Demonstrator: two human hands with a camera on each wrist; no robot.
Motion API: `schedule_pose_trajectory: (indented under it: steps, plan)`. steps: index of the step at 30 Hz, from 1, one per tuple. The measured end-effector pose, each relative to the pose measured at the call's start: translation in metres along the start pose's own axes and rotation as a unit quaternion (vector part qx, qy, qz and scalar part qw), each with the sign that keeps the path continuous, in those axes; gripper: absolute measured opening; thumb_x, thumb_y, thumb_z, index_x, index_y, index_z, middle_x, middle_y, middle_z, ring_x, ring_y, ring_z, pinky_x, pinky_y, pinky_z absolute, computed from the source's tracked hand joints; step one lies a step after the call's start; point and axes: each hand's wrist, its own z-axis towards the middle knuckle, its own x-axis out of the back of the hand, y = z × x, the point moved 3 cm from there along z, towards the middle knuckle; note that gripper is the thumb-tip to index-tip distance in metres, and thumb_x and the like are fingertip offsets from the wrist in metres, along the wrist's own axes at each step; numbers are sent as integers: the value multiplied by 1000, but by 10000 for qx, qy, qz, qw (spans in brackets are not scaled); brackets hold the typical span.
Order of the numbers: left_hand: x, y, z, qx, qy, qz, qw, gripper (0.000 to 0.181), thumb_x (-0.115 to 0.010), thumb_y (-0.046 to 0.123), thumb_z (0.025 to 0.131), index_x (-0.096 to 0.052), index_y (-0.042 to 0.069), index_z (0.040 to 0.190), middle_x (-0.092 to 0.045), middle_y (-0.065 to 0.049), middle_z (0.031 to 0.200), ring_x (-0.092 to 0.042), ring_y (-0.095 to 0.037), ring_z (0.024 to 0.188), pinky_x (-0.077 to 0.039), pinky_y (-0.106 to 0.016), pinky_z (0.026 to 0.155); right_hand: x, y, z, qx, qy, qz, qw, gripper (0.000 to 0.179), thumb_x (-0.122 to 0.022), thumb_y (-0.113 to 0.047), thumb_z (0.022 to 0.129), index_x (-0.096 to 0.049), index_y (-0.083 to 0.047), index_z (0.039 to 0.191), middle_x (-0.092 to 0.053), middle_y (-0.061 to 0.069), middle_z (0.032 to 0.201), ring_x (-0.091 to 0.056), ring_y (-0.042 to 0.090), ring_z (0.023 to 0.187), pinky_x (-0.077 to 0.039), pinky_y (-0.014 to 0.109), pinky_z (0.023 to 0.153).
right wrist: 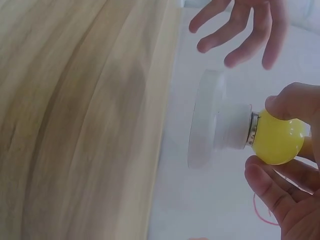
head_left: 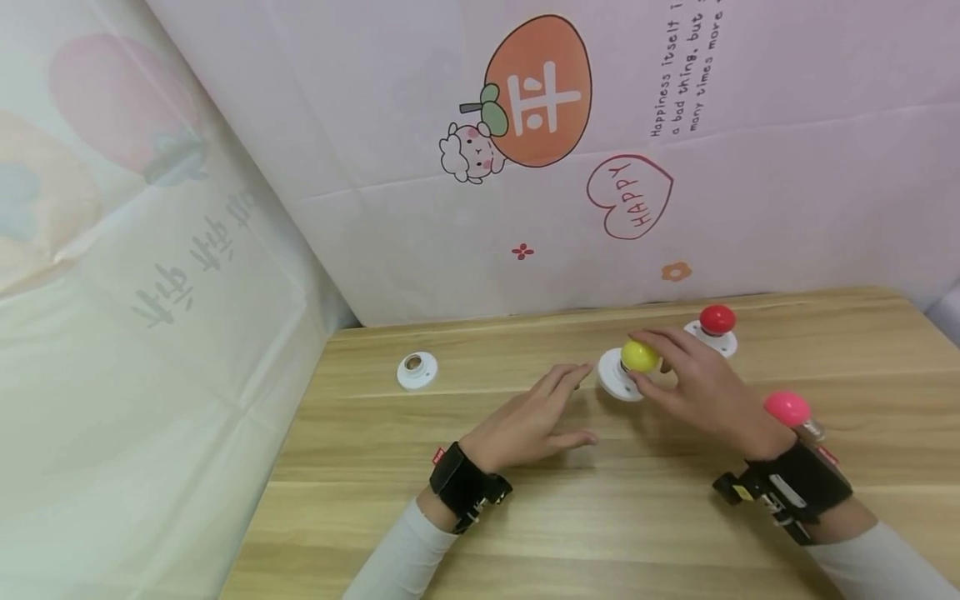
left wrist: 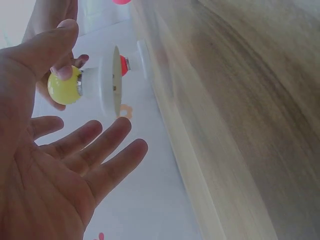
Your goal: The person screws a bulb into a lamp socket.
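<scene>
My right hand (head_left: 701, 383) pinches a yellow light bulb (right wrist: 278, 137) between thumb and fingertips. The bulb's metal base sits in a round white lamp socket (right wrist: 206, 120); in both wrist views bulb and socket hang above the table together, the socket's flat base turned toward the tabletop. My left hand (head_left: 528, 421) is just left of the socket, fingers spread and extended, holding nothing. In the left wrist view its fingertips (left wrist: 122, 127) come close beneath the socket's rim.
Behind my right hand, a red bulb (head_left: 717, 320) stands in another white socket (head_left: 723, 343). A pink bulb (head_left: 787, 408) lies loose beside my right wrist. One bulbless socket (head_left: 417, 371) sits at the left of the wooden table (head_left: 600, 533). Printed cloth (head_left: 420, 242) hangs along the back.
</scene>
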Motion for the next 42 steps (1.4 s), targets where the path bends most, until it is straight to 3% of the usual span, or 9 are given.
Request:
schedule_pose_trajectory:
  steps: [8,17,23,34,42]
  plan:
    - [0,0,0,10,-70,91,9999,87,-55,55,92,-13,12,155,-29,-2,149,-45,-9,121,-46,-19,93,-7,15,-3,-347,-172,-128,9992,62,-80,-22,74,-57,-3,129,-57,13,124,-54,17,96,-56,34,64]
    - [-2,-1,-1,-40,-59,104,9999,86,-57,53,91,-17,10,154,-29,-1,148,-40,-6,123,-42,-18,97,-11,25,-3,-494,-283,-233,9981,65,-80,-20,75,-54,-2,132,-55,16,124,-51,30,110,-53,49,82]
    - [-2,-1,-2,-22,-107,130,9999,84,-54,54,93,-16,11,154,-29,-1,149,-38,-6,126,-41,-18,98,-12,30,0,-715,-412,-264,9962,66,-79,-19,77,-52,-2,135,-55,18,125,-51,31,111,-52,51,85]
    - [-2,-2,-2,-21,-138,207,9997,83,-51,56,93,-17,11,154,-31,-1,148,-36,-6,128,-41,-19,99,-17,42,2,-724,-301,-306,9964,65,-79,-16,76,-52,0,133,-56,18,124,-53,28,102,-54,44,73]
    - [-1,0,-2,-52,-154,276,9995,81,-50,56,94,-18,10,154,-33,-2,148,-36,-7,129,-40,-20,101,-17,50,7,-951,-396,-301,9942,63,-76,-17,80,-49,0,135,-54,20,125,-52,29,102,-53,47,75]
